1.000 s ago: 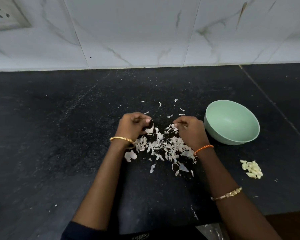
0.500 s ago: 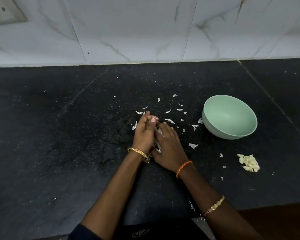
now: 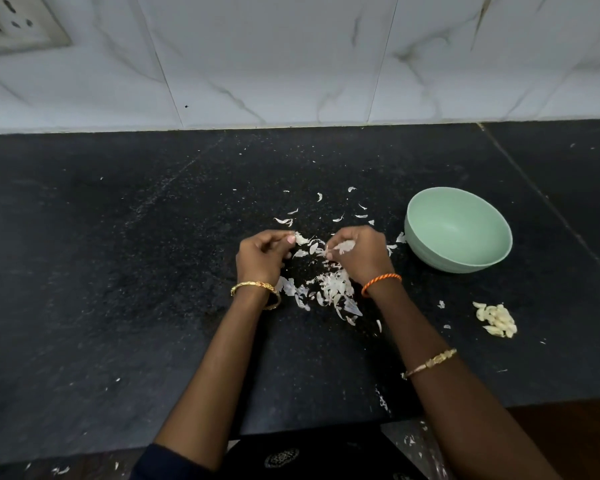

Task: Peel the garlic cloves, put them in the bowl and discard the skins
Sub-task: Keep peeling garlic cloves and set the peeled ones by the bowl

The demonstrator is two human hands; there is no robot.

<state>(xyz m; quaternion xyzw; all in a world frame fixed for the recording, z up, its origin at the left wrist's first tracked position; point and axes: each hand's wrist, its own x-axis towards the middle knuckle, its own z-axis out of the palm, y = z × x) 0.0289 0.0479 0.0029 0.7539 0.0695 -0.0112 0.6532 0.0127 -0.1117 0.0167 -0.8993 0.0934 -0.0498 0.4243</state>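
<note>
The fingers of the right hand (image 3: 359,252) pinched some skins (image 3: 343,246), while the left hand (image 3: 261,256) was curled, and I cannot tell if it held anything. The skin pile (image 3: 329,289) lay between both wrists, towards the person. The peeled cloves (image 3: 496,320) lay well apart on the right, nearer the right hand, in front of the empty bowl (image 3: 426,244).

socket (image 3: 18,26) cut by top-left edge, left hand (image 3: 262,258) palm contents hidden, floor bits blurred
</note>
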